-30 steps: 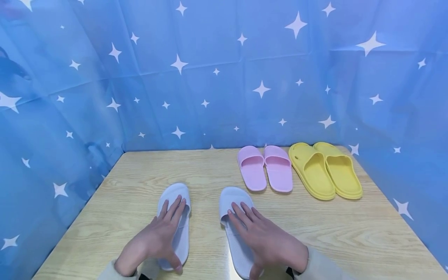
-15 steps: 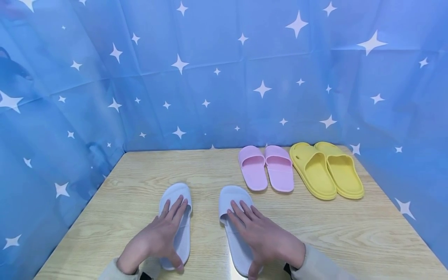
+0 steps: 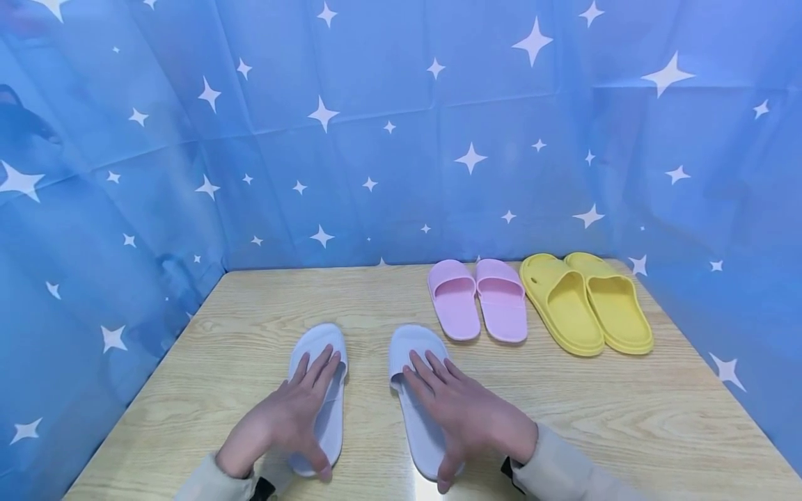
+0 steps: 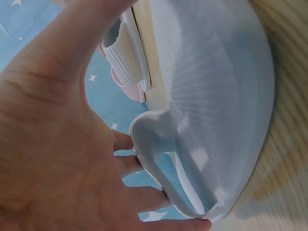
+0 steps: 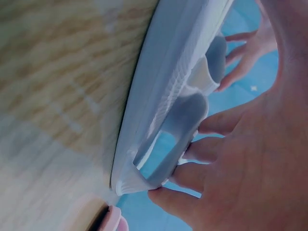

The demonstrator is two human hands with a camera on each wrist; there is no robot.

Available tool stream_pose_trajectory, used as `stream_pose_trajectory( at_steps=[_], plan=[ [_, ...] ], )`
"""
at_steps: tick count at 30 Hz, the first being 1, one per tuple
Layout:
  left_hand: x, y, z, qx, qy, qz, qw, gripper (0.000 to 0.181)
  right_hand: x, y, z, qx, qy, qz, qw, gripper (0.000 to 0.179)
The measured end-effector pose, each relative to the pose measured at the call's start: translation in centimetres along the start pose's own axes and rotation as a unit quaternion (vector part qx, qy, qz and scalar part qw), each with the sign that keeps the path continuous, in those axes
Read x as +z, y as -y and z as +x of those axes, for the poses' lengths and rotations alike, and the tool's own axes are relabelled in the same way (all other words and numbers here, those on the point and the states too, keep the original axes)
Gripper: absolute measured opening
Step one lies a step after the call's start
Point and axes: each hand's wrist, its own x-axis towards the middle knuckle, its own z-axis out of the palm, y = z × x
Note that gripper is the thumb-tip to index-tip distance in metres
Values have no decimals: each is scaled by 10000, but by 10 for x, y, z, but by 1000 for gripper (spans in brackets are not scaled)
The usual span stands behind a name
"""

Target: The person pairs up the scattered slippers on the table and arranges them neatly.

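Note:
Two pale grey-white slippers stand upright on the wooden table, toes pointing away, a narrow gap between them. My left hand (image 3: 291, 414) lies over the left white slipper (image 3: 332, 421), fingers spread with the tips on its strap and the thumb down by the heel's inner side. Over the right white slipper (image 3: 418, 428) spreads my right hand (image 3: 466, 410), fingertips on the strap, thumb beside the heel. In the left wrist view, the fingertips meet the outside of that slipper's strap (image 4: 154, 130). The right wrist view has the fingers along the other strap (image 5: 187, 115).
A pair of pink slippers (image 3: 457, 309) sits side by side at the back of the table (image 3: 595, 417). To their right, close by, stand yellow slippers (image 3: 573, 313). Behind and along both sides hangs a blue curtain (image 3: 376, 160) with white stars.
The two white slippers have come slightly closer together under my hands. The right one has shifted left and a little away from me, the left one slightly right. Pink and yellow pairs stayed put.

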Motion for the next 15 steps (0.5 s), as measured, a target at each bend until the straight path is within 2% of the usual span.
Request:
stream_pose_trajectory(
  at_steps=[15],
  plan=[
    [-8, 3, 20, 204, 125, 182, 9995, 169, -4, -7, 22, -67, -46, 172, 9998, 153]
  ],
)
